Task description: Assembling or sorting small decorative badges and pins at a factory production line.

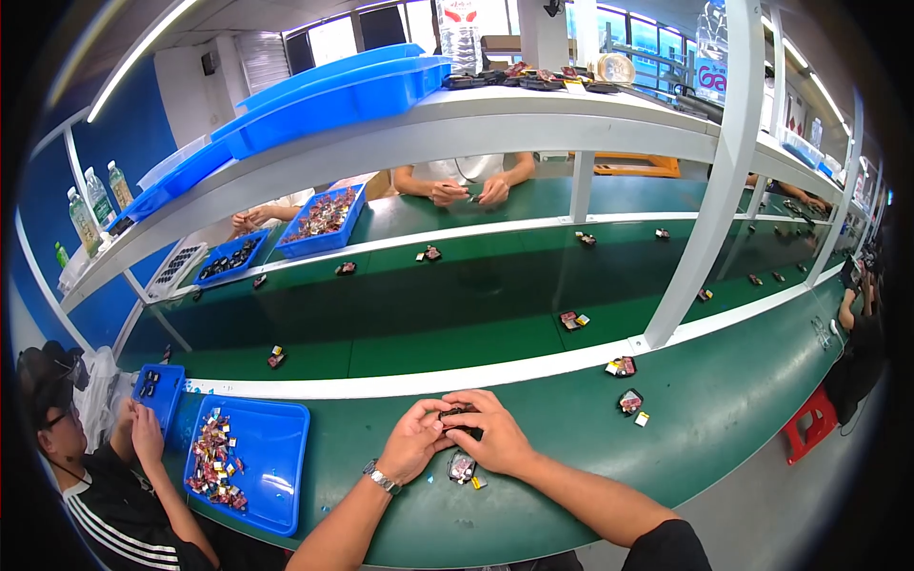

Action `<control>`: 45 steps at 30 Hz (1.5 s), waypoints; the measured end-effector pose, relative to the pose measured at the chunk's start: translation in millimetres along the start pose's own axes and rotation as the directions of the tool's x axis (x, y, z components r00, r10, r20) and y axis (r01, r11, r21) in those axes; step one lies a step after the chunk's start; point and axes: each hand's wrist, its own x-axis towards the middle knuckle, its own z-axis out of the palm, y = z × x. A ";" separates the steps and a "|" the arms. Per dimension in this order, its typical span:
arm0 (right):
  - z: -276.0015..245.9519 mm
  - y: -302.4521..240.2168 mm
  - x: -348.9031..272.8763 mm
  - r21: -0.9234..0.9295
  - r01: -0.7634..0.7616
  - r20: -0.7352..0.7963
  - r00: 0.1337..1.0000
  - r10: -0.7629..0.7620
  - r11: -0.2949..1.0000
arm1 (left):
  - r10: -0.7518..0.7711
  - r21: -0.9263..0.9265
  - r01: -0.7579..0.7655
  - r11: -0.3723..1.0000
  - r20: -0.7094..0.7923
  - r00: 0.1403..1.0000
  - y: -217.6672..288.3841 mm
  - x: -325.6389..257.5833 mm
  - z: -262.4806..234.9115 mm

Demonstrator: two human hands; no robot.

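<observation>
At lower left of the frame, a blue tray [276, 457] holds many loose small parts, judged as stock left to work. At lower centre, a small dark part [459, 416] is pinched between the curled left hand [411, 440] and right hand [497, 433]. One similar piece [462, 466] lies just below; two more [628, 402] lie at right.

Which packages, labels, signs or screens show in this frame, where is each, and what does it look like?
Sign: hanging at upper right behind the shelf post, white panel with red marks.
Sign: top centre by the windows, white with red marks.
Water bottles: left shelf end, clear with pale labels and green caps.
Small yellow tag: on the green belt right of the hands.
No screens show.
</observation>
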 end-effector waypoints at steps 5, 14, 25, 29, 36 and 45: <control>-5.9 -1.4 1.1 -0.113 0.036 -0.062 0.997 -0.043 0.993 | 0.032 -0.094 -0.028 0.995 0.044 0.998 -0.2 1.2 9.0; -4.5 1.8 -1.0 -0.012 -0.015 -0.054 0.998 0.015 1.000 | -0.001 -0.144 0.006 0.990 0.038 0.999 0.5 0.3 8.6; -2.0 -4.6 2.5 -0.026 0.023 -0.027 0.999 -0.024 0.999 | 0.080 -0.085 -0.081 0.993 -0.011 0.997 -6.4 1.7 3.2; -3.9 -0.9 2.1 -0.118 0.063 -0.047 0.997 -0.069 0.991 | 0.062 -0.096 -0.062 0.993 -0.009 0.998 -7.1 1.9 1.7; -4.8 -5.1 5.8 -0.240 0.199 -0.114 0.966 -0.231 0.950 | 0.035 -0.114 -0.035 0.993 -0.005 0.999 -8.5 1.9 2.1; -1.4 -12.8 6.4 -0.332 0.183 -0.107 0.967 -0.230 0.925 | 0.028 -0.075 -0.031 0.997 -0.041 0.999 -3.0 0.9 8.0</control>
